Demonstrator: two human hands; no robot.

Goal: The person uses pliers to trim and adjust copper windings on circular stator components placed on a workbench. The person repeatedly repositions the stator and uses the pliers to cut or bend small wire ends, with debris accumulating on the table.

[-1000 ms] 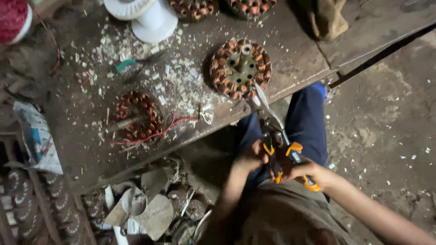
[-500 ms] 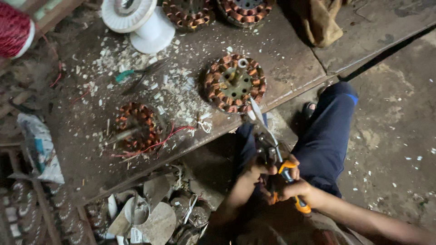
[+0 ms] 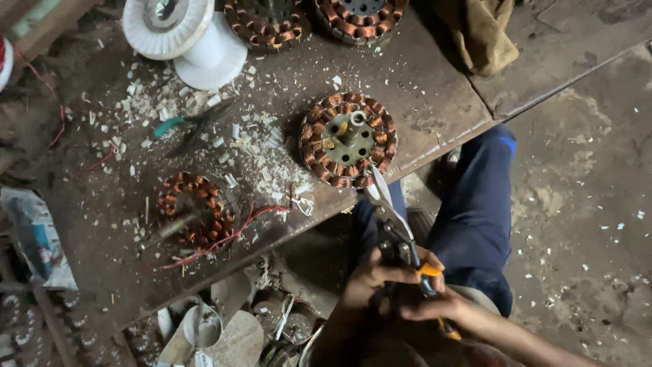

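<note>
Your left hand (image 3: pixel 370 285) and right hand (image 3: pixel 435 307) both gripped the orange-handled snips (image 3: pixel 401 245), blades tipped toward the copper-wound coil (image 3: pixel 348 140) at the bench (image 3: pixel 435 102) edge. You did best steadying the blades before closing on wire.

Copper-orange wound stator (image 3: pixel 348 139), white spool (image 3: pixel 187 37), orange-handled snips (image 3: pixel 407 255).

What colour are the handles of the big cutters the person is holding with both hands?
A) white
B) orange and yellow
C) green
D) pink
B: the cutters show orange and yellow grips between the left hand and the right hand, with the metal blades pointing up at the copper-wound coil ring on the bench.
</note>
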